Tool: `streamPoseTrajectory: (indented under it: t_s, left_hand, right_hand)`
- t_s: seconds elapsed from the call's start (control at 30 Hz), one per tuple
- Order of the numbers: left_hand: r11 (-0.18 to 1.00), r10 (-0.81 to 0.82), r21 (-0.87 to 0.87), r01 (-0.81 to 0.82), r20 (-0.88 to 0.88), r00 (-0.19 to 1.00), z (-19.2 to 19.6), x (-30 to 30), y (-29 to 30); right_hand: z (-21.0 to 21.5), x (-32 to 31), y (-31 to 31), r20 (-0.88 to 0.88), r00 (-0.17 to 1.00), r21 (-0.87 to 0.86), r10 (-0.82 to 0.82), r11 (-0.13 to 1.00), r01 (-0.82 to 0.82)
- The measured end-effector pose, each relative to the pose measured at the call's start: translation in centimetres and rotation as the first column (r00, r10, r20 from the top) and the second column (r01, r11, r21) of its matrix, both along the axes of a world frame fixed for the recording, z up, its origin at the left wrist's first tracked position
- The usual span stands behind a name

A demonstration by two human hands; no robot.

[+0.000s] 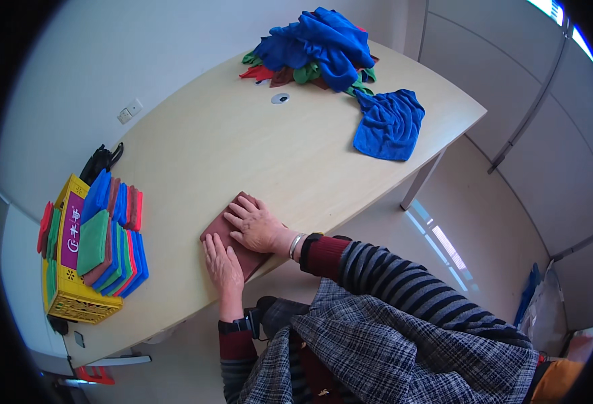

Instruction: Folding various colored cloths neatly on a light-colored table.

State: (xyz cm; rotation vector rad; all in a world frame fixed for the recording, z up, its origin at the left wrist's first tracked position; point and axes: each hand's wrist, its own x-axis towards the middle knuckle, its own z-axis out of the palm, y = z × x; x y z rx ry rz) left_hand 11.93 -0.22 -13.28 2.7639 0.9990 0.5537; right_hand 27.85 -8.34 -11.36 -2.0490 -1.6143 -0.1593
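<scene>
Pressing both palms flat on a folded brown microfibre cloth [232, 232], I have it lying near the front edge of the pale wooden tabletop [242, 148], just ahead of my body. My right hand [259, 225] lies across the cloth's far half, fingers spread and pointing left; my left hand [223, 266] rests on its near corner, fingers pointing away from me. Neither grip closes on anything: both hands are flat and open, only weighing the cloth down.

The cloth looks soft, light and limp, so I judge it will sag and unfold if lifted by one corner. Its nap should cling a little rather than slip. The best hold seems to be along the folded edge, pinching all layers together, or sliding a flat hand beneath.

My right forearm, in a striped sleeve with a dark red cuff, comes in from the right, the wrist bent inward. My left forearm rises straight from below.

To my left, a yellow plastic crate [74, 296] holds folded cloths in green, blue, red and brown. At the far end lies a heap of loose coloured cloths [320, 50], with one spread blue cloth [389, 124] beside it.
</scene>
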Motion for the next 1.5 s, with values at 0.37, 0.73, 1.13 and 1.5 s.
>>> streamPoseTrajectory:
  t_s: [0.37,0.73,1.13,1.5]
  left_hand:
    - [1.0,-0.015,0.0,0.015,0.023,1.0,-0.1,0.5,0.4]
    - [1.0,-0.02,-0.023,0.02,0.005,1.0,-0.2,-0.4,-0.3]
    - [1.0,0.002,0.026,-0.003,0.019,1.0,-0.4,0.4,-0.2]
    - [0.991,0.131,0.033,-0.131,-0.003,0.991,-0.1,-5.4,-0.2]
  right_hand:
    - [-0.3,0.5,0.5,0.023,1.0,0.011,0.001,1.0,-0.001]
    - [-1.0,-0.4,-0.2,0.07,0.998,0.062,-0.01,0.998,0.005]
    - [-1.1,1.7,0.5,0.031,0.996,-0.004,-0.081,0.997,0.081]
    - [0.3,4.9,-2.5,0.253,0.938,-0.075,-0.238,0.962,0.264]
